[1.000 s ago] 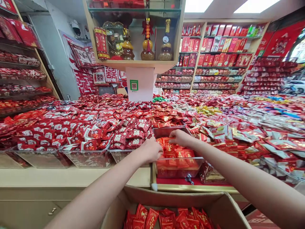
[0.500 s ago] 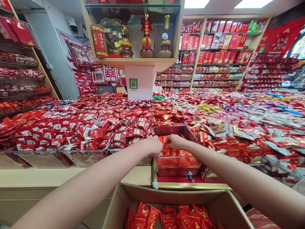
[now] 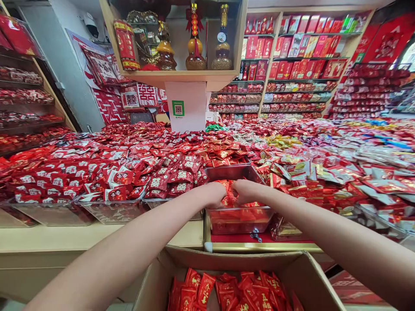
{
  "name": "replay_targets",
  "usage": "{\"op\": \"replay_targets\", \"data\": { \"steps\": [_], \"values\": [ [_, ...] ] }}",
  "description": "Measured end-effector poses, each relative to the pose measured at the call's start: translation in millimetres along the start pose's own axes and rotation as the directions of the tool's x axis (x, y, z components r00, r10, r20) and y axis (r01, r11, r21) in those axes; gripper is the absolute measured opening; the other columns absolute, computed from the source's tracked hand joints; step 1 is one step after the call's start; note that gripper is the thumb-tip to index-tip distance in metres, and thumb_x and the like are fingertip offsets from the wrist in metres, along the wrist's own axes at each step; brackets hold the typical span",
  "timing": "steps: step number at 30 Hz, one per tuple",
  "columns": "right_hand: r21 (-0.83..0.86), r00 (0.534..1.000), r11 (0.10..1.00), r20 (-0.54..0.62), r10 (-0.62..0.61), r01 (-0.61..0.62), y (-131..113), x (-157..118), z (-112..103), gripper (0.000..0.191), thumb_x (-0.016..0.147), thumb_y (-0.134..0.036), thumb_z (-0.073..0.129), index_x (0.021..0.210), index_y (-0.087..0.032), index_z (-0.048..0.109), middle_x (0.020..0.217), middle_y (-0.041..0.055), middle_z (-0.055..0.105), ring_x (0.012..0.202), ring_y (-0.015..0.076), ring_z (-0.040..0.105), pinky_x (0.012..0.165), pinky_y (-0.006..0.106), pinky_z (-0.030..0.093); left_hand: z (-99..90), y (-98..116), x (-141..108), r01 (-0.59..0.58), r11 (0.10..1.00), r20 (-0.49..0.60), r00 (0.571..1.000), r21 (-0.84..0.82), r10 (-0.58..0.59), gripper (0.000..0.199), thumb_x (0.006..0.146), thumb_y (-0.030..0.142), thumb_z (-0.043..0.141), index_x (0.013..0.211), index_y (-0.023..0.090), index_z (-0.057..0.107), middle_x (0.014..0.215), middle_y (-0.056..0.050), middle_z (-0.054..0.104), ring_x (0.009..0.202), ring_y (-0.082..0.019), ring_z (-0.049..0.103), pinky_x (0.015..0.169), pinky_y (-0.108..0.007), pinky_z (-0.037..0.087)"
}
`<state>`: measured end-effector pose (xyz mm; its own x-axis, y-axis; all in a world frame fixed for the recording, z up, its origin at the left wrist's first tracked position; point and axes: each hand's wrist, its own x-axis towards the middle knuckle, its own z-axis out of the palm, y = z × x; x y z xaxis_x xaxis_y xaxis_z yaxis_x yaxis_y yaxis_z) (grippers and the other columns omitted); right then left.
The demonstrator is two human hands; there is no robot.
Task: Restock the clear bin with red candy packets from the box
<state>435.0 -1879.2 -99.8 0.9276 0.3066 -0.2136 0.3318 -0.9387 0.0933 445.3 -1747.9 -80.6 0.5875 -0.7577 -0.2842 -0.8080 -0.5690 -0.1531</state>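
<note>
Both hands reach into a clear plastic bin [image 3: 240,219] holding small red wrapped packets [image 3: 228,199] with gold print. My left hand [image 3: 216,194] is on the left side of the bin, its fingers curled down onto the packets. Close beside it, my right hand [image 3: 244,191] has its fingers bent in around packets too. A small gap with red wrappers showing separates the two hands. The fingertips are partly hidden. Below, nearer to me, an open cardboard box [image 3: 233,258] contains more of the same red packets [image 3: 254,293] in loose heaps.
Clear bins [image 3: 112,211] heaped with red and white packets line the counter [image 3: 58,237] at left. More packets [image 3: 311,177] spread to the right. A display cabinet [image 3: 178,75] with bottles overhangs the middle on a white pillar [image 3: 189,116]. Stocked shelves [image 3: 301,60] stand behind.
The view has shifted slightly, with the surroundings sitting a little higher and further left. My right hand has moved slightly right and curled in more among the packets; both hands stay in the bin.
</note>
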Motion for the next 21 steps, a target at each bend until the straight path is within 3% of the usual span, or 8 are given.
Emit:
{"op": "replay_targets", "data": {
  "steps": [3, 10, 13, 17, 21],
  "values": [
    [-0.039, 0.996, 0.999, 0.085, -0.016, 0.02, 2, -4, 1, 0.038, 0.058, -0.028, 0.061, 0.09, -0.009, 0.06, 0.091, 0.0146, 0.061, 0.08, 0.0235, 0.057, 0.059, 0.025, 0.041, 0.6, -1, 5, -0.03, 0.999, 0.011, 0.999, -0.014, 0.03, 0.014, 0.068, 0.026, 0.055, 0.072, 0.014, 0.063, 0.071, -0.004, 0.063, 0.071, -0.02, 0.058, 0.063, -0.029, 0.043],
    [-0.014, 0.993, 1.0, 0.12, -0.007, 0.009, 7, -7, 2, 0.034, 0.061, -0.026, 0.057, 0.091, -0.01, 0.059, 0.088, 0.0133, 0.062, 0.077, 0.0235, 0.058, 0.058, 0.026, 0.043, 13.3, -5, 24, -0.079, 0.996, 0.005, 0.997, -0.03, 0.079, 0.009, 0.068, 0.022, 0.056, 0.071, 0.014, 0.059, 0.071, -0.001, 0.06, 0.066, -0.014, 0.055, 0.062, -0.029, 0.043],
    [-0.002, 0.998, 1.0, 0.056, -0.031, 0.031, 9, -4, 9, 0.036, 0.061, -0.028, 0.058, 0.091, -0.01, 0.059, 0.089, 0.0135, 0.062, 0.079, 0.024, 0.058, 0.061, 0.027, 0.044, 18.1, -7, 28, -0.081, 0.995, -0.025, 0.997, -0.053, 0.08, 0.01, 0.062, 0.021, 0.058, 0.07, 0.015, 0.059, 0.071, -0.003, 0.06, 0.066, -0.018, 0.056, 0.058, -0.027, 0.042],
    [0.011, 0.992, 0.997, -0.1, -0.072, 0.074, 13, 2, 23, 0.037, 0.061, -0.027, 0.058, 0.093, -0.01, 0.059, 0.093, 0.0139, 0.062, 0.085, 0.0241, 0.057, 0.07, 0.028, 0.044, 21.6, -9, 32, -0.118, 0.989, -0.119, 0.987, -0.089, 0.107, 0.028, 0.06, 0.025, 0.059, 0.086, 0.017, 0.057, 0.095, -0.007, 0.057, 0.083, -0.022, 0.054, 0.066, -0.027, 0.042],
    [0.059, 0.997, 0.998, -0.067, -0.034, 0.037, 14, 2, 27, 0.036, 0.063, -0.029, 0.057, 0.095, -0.012, 0.06, 0.092, 0.0121, 0.064, 0.086, 0.0239, 0.058, 0.071, 0.028, 0.044, 25.2, -9, 37, -0.133, 0.983, -0.119, 0.986, -0.129, 0.118, 0.026, 0.062, 0.027, 0.058, 0.087, 0.018, 0.056, 0.09, -0.005, 0.059, 0.081, -0.022, 0.055, 0.065, -0.027, 0.042]
  ]
}}
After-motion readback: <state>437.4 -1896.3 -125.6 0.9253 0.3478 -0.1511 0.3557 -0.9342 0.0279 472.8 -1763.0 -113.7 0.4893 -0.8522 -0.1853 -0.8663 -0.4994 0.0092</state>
